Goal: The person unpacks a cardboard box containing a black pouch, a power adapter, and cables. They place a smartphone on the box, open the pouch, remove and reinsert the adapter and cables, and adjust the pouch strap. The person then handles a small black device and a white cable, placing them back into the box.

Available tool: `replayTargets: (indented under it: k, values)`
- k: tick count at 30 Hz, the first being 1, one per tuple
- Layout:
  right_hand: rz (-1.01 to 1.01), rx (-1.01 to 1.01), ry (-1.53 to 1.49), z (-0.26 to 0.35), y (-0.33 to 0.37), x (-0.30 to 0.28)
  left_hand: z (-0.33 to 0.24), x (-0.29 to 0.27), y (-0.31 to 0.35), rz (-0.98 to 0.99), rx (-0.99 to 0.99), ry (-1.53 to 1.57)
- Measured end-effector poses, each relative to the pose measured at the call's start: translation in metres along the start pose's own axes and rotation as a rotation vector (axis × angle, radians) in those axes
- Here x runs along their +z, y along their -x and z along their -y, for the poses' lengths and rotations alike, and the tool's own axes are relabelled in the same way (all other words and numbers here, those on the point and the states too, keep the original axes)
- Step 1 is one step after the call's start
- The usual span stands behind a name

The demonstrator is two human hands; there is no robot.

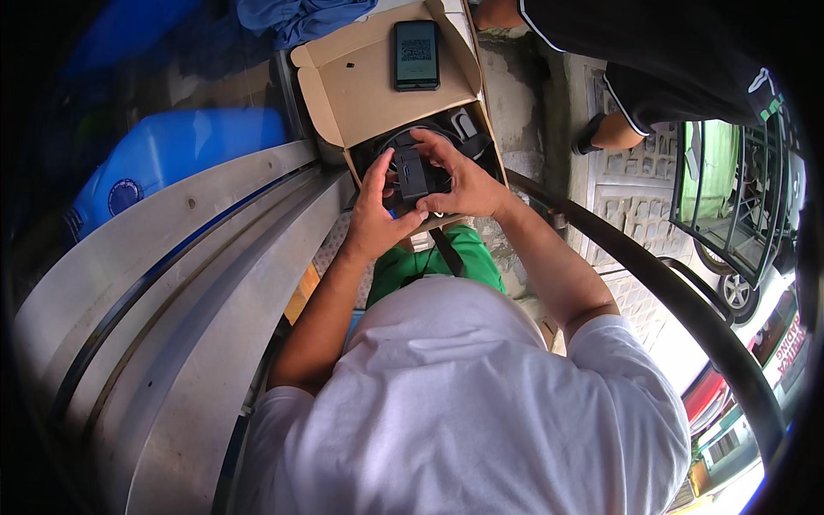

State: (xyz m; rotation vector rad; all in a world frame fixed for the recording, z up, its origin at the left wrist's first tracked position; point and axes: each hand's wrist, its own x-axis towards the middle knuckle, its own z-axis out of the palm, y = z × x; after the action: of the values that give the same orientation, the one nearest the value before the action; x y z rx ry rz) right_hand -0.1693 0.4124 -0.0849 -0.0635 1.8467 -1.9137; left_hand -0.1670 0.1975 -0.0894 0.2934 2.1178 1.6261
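Observation:
A black box-shaped device (414, 178) with a blue port on its face is between my two hands, over the near part of an open cardboard box (365, 94). My right hand (468, 184) grips its right side, fingers at the far end and thumb at the near edge. On the other side, my left hand (376, 213) curls around the device, its thumb reaching the near edge. Part of the left fingers is hidden behind it. Black cables and dark parts (468, 129) lie in the box behind the device. On the raised lid rests a black phone (417, 56) with a square code on its screen.
Long metal-grey slats (232, 257) run along my left, beside a blue plastic container (180, 154). Blue cloth (305, 17) lies beyond the box. A dark curved rail (652, 266) passes on my right. Another person in dark clothes (661, 51) stands at the far right, near a parked vehicle (738, 292).

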Motion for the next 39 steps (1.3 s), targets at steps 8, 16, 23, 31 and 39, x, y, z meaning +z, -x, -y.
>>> replayTargets:
  k: [8,16,23,31,39]
  values:
    - [0.114,0.073,0.053,0.015,-0.002,-0.007,0.006,0.007,0.004,-0.067,-0.063,0.146]
    - [0.009,-0.064,0.188,0.011,0.013,0.001,0.01,0.007,0.006,-0.062,0.026,0.102]
    - [-0.098,0.139,0.057,0.014,0.011,0.016,0.014,-0.012,0.002,0.166,-0.258,0.879]
    - [-0.087,0.136,0.166,0.013,0.01,0.023,0.017,-0.017,0.005,0.222,-0.219,0.523]
    - [-0.009,0.142,-0.222,-0.012,0.003,0.001,0.012,0.001,0.013,0.111,-0.229,0.319]
